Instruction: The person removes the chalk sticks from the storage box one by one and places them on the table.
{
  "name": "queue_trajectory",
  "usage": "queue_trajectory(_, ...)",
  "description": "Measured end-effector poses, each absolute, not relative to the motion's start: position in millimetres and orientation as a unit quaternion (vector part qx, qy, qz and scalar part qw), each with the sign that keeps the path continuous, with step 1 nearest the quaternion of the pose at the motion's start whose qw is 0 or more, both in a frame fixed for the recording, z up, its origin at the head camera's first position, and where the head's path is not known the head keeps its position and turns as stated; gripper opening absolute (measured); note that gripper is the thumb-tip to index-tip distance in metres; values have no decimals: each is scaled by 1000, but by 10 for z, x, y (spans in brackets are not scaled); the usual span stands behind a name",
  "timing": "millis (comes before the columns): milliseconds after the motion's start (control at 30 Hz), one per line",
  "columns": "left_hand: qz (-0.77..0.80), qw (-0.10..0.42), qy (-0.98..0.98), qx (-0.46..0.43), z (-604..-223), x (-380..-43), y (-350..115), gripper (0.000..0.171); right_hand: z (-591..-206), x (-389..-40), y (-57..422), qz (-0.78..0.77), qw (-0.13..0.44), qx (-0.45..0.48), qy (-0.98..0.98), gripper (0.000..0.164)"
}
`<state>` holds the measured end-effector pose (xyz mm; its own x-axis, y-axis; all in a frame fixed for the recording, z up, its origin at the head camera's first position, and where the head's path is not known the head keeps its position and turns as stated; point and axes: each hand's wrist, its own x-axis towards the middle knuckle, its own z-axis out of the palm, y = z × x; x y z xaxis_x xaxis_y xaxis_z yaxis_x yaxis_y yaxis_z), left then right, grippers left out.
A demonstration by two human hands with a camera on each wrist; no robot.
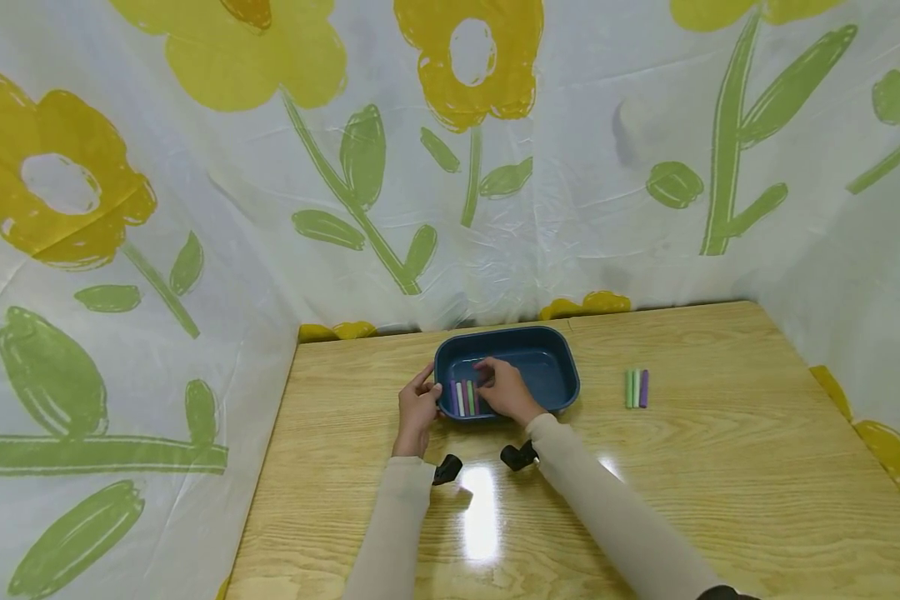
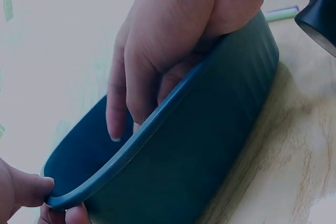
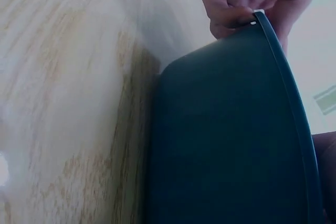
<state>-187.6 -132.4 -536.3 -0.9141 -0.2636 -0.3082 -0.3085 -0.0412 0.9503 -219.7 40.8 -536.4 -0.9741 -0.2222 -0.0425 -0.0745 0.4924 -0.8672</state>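
Note:
A dark blue rectangular tub (image 1: 562,354) stands on the table near its back edge. At the tub's left end my left hand (image 1: 417,408) grips the rim, with the thumb over the top and fingers beneath, as the left wrist view shows. My right hand (image 1: 504,390) reaches down inside the tub, fingers pointing to its floor. Beside those fingers lies a row of chalk sticks (image 1: 462,398) in purple, white, green and a darker shade, side by side in the left part. I cannot tell whether the right fingertips pinch a stick, as the wall hides them in the wrist views.
To the right of the tub, three more chalk sticks (image 1: 636,389) lie side by side, green, pale and purple. The wooden table (image 1: 720,467) meets a white flowered cloth (image 1: 570,208) behind and at both sides. Black wrist cameras jut inward from both cuffs.

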Motion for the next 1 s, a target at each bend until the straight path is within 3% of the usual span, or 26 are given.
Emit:
queue_trajectory(467, 690, 20, 694, -207, -5345, -1875, -1329, 45, -5406, -2266, 411, -442, 164, -88, 878, 50)
queue_trajectory(1000, 688, 22, 695, -206, -5342, -1867, -1327, 45, -5412, -2257, 374, -412, 172, -104, 889, 50)
